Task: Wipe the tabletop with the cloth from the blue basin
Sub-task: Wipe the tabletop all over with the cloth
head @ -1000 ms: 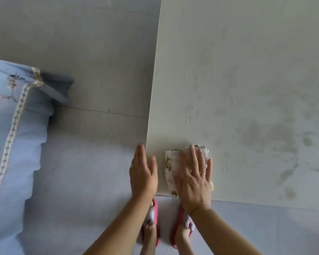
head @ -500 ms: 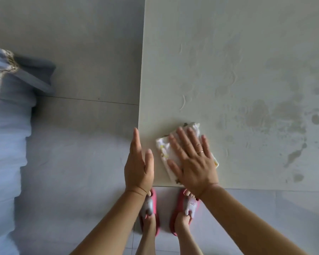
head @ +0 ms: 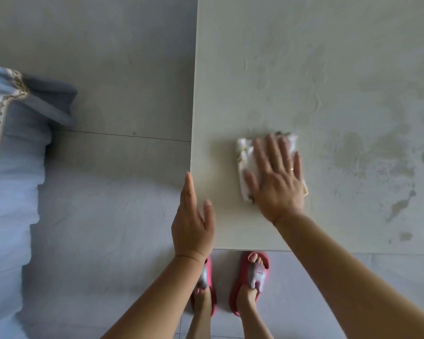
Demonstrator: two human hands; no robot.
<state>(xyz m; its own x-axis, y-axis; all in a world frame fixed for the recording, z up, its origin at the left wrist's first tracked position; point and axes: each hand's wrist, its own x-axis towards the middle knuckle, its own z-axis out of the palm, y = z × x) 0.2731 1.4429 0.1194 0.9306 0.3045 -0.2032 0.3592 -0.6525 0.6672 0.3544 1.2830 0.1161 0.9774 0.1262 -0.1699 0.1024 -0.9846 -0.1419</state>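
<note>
Pale counter (head: 304,57) near its left corner is being wiped with the cloth (head: 245,152), pressed under the flat, spread right hand (head: 277,182), while damp blotches (head: 367,152) remain rightward and the left hand (head: 191,221) rests open at the edge.

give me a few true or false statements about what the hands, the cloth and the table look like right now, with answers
1. The right hand lies flat on the cloth. True.
2. The left hand is also pressing the cloth. False: it rests at the near left corner of the tabletop, apart from the cloth.
3. Damp-looking patches show on the tabletop to the right of the cloth. True.
4. The cloth hangs over the table's left edge. False: it lies wholly on the tabletop, inward from that edge.
5. The person stands barefoot. False: pink slippers are on the feet.
</note>
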